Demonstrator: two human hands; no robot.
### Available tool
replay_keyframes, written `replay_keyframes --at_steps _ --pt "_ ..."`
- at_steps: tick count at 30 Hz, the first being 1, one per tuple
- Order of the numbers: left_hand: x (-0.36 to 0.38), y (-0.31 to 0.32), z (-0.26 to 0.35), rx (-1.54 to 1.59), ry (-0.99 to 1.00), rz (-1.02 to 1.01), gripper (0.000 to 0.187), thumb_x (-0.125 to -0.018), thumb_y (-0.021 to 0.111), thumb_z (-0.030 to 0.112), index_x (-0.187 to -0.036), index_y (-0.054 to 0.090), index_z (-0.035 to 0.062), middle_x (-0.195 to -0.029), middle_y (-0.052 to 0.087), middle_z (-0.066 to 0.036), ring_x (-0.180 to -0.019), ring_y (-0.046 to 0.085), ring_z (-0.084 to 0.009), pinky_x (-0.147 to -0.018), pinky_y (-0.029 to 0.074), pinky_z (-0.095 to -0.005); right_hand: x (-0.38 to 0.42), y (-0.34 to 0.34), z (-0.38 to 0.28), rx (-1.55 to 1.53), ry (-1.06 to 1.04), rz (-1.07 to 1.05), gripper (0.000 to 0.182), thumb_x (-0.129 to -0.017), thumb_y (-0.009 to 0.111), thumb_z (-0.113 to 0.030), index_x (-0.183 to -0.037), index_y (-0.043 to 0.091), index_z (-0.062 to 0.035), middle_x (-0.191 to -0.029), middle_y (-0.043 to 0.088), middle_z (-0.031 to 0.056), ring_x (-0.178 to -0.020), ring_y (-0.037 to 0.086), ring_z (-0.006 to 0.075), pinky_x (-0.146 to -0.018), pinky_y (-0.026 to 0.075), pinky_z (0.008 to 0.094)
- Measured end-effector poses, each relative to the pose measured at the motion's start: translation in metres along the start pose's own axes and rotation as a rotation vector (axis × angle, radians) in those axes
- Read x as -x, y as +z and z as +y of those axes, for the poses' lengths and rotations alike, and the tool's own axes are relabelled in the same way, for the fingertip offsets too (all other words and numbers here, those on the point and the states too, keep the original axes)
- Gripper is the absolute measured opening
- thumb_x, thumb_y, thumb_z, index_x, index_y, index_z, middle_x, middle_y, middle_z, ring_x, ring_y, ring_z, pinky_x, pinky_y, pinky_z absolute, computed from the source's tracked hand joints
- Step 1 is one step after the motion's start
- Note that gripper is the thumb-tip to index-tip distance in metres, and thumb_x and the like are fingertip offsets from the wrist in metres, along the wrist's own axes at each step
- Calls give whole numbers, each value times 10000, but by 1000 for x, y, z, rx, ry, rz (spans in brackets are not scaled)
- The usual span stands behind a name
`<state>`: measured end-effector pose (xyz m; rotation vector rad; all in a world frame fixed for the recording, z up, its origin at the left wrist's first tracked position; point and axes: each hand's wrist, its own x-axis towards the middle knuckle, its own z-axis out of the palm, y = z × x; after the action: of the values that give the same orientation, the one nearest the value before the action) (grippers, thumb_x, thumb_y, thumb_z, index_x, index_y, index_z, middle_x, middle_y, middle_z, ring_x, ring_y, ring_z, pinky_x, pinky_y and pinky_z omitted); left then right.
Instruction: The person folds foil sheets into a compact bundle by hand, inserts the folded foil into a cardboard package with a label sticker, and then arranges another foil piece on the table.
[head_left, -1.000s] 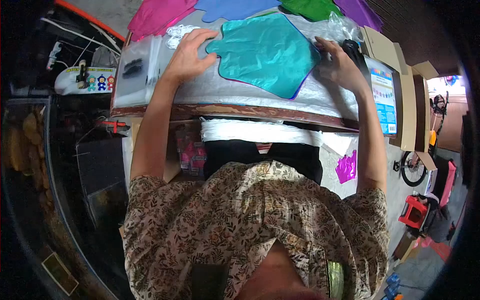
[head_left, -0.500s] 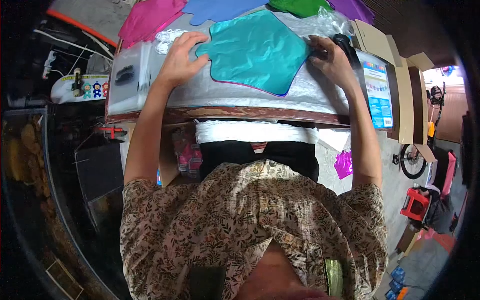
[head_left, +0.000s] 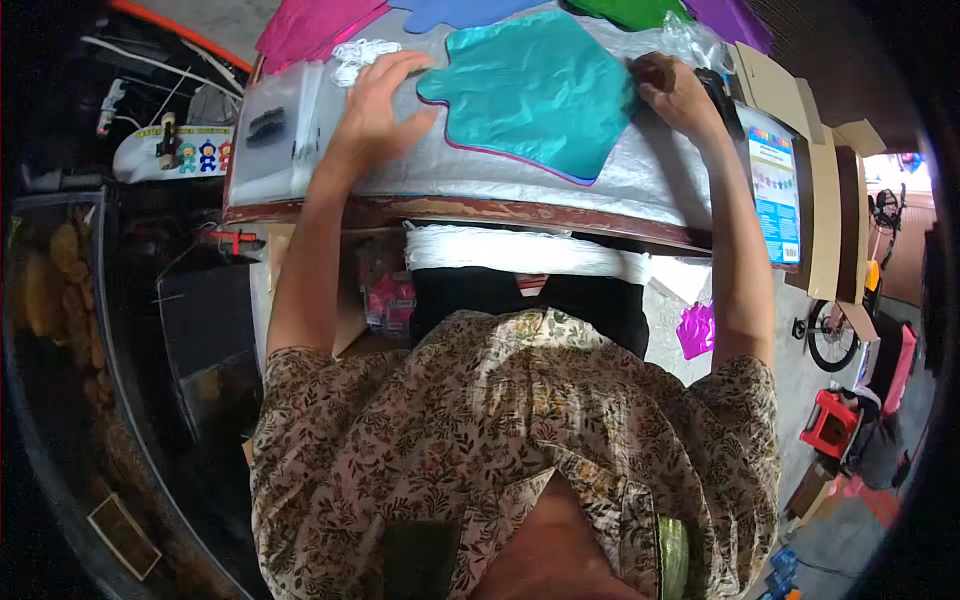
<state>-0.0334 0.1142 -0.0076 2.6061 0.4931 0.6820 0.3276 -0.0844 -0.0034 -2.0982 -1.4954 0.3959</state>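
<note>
A flat teal foil sheet (head_left: 535, 95) with a small tab at its left end lies on the plastic-covered table (head_left: 400, 190). Pink and blue edges show beneath its lower side. My left hand (head_left: 377, 115) is beside the tab, fingers apart, holding nothing. My right hand (head_left: 675, 92) is at the sheet's right corner with its fingers bent together. Whatever is between those fingertips is dark and hidden. A bundle of white string (head_left: 362, 58) lies just beyond my left hand.
Pink (head_left: 315, 30), blue (head_left: 460, 12), green (head_left: 635, 12) and purple (head_left: 728, 22) foil sheets lie along the far edge. A printed blue-and-white package (head_left: 772, 195) and open cardboard boxes (head_left: 825, 200) are at the right. Black pieces (head_left: 268, 126) lie under clear plastic at the left.
My left hand has come off the tab and opened. The view has shifted a little, and pink and blue edges now show around the tab.
</note>
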Motion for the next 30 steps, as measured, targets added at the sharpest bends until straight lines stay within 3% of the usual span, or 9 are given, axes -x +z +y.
replay_keyframes --at_steps 6,14,18,22,25,30 --pt "4 7 0 -37 -32 0 579 -770 671 200 -1331 535 161 -1310 566 -86 -1299 458 -295 -1089 308 -482 -3 3 -2 29 -20 -6 329 -875 558 12 -1200 600 47 -1100 687 198 -1042 668 302 -940 507 358" --pt "-17 11 -10 -69 12 -100 452 -778 688 126 -1217 580 122 -1290 580 -81 -1244 514 -303 -1075 376 -420 -3 0 6 12 -37 -51 350 -867 534 25 -1210 602 37 -1129 687 197 -1065 666 281 -941 506 358" --pt "-20 15 -12 -2 98 -74 352 -784 680 90 -1128 608 90 -1239 607 -84 -1190 552 -300 -1043 409 -402 -2 1 -2 104 -4 -52 338 -877 558 10 -1211 607 33 -1121 692 193 -1073 665 268 -946 502 355" --pt "-21 21 -17 61 136 -51 290 -785 666 144 -1074 650 124 -1219 626 -59 -1186 559 -290 -1038 408 -431 6 -1 -1 29 -46 -63 371 -880 594 -6 -1249 583 30 -1173 673 193 -1092 656 278 -965 497 356" --pt "-19 17 -14 36 152 -24 275 -778 688 120 -1051 654 105 -1189 645 -53 -1133 592 -289 -1009 452 -401 14 -11 -3 -52 -177 -120 442 -869 637 -12 -1302 550 -1 -1242 634 170 -1125 637 287 -998 492 358" --pt "-21 15 -12 11 155 -35 283 -776 700 117 -1054 651 99 -1194 647 -47 -1125 597 -288 -1000 458 -401 39 -18 -14 155 -208 -96 512 -853 660 -9 -1346 523 -49 -1290 589 137 -1155 617 294 -1028 486 367"
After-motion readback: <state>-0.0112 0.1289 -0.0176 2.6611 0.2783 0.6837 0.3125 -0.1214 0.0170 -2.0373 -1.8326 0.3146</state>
